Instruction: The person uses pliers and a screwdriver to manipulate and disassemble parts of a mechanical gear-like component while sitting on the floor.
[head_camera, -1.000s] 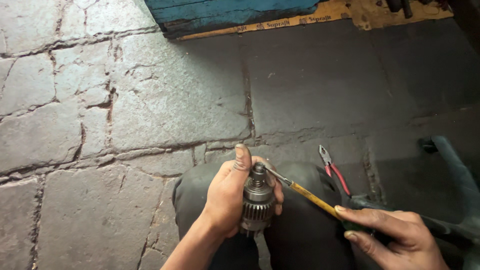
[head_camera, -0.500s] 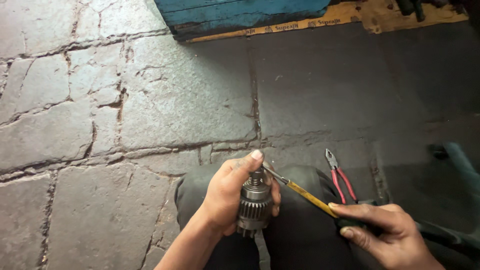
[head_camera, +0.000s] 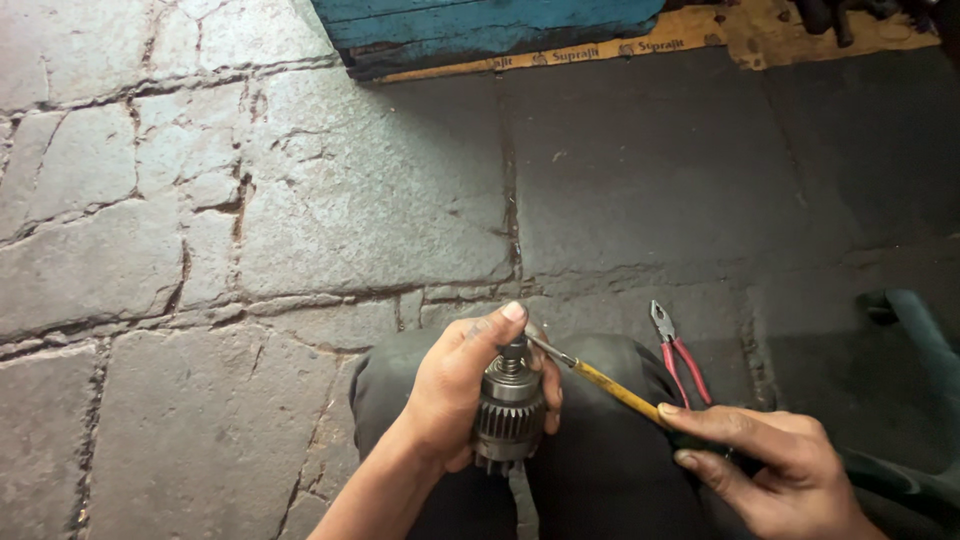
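My left hand (head_camera: 455, 385) grips a small metal gear assembly (head_camera: 508, 412) with a toothed ring, held upright over my knee. My thumb curls over its top. My right hand (head_camera: 770, 465) holds a screwdriver (head_camera: 615, 390) with a yellow shaft section by its dark handle. The metal tip of the screwdriver touches the top end of the gear assembly, just under my left thumb.
Red-handled pliers (head_camera: 675, 350) lie on the stone floor right of my knee (head_camera: 590, 460). A blue wooden object (head_camera: 480, 30) and a yellow board (head_camera: 740, 30) sit at the far edge. A dark green object (head_camera: 915, 335) is at the right.
The view has shifted slightly; my left thumb has moved over the top of the gear assembly while the screwdriver tip stays against it.
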